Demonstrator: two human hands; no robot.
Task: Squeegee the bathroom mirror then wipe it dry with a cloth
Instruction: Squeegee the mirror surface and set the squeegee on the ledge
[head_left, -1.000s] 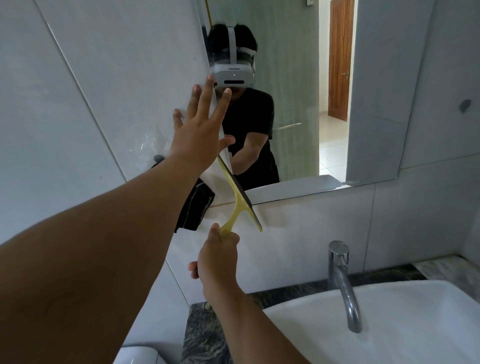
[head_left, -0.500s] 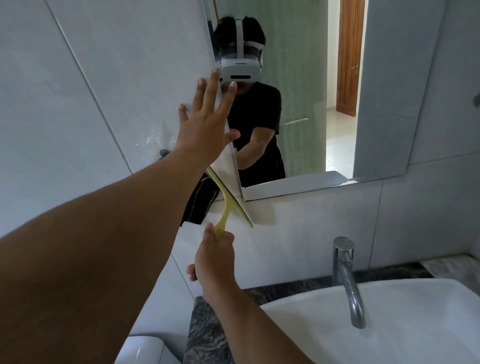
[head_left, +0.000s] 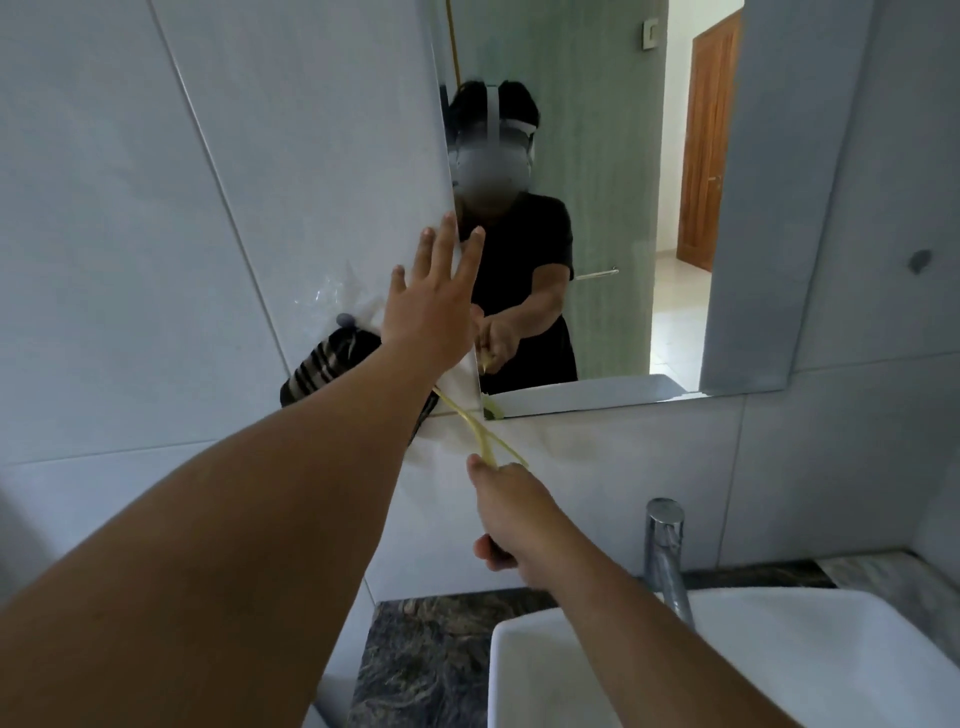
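Observation:
The wall mirror fills the upper middle and reflects a person in a black shirt. My left hand is spread flat, fingers apart, against the mirror's left edge. My right hand grips the handle of a yellow squeegee. Its blade is motion-blurred and sits on the white tile just below the mirror's lower left corner. A dark striped cloth hangs from a wall hook left of the mirror, partly behind my left forearm.
A chrome tap stands over the white basin at the lower right. Dark marble counter lies left of the basin. White tiled wall covers the left.
The squeegee has slid down off the mirror's lower left corner onto the tile below. My left hand stays flat on the mirror's edge. The view has tilted.

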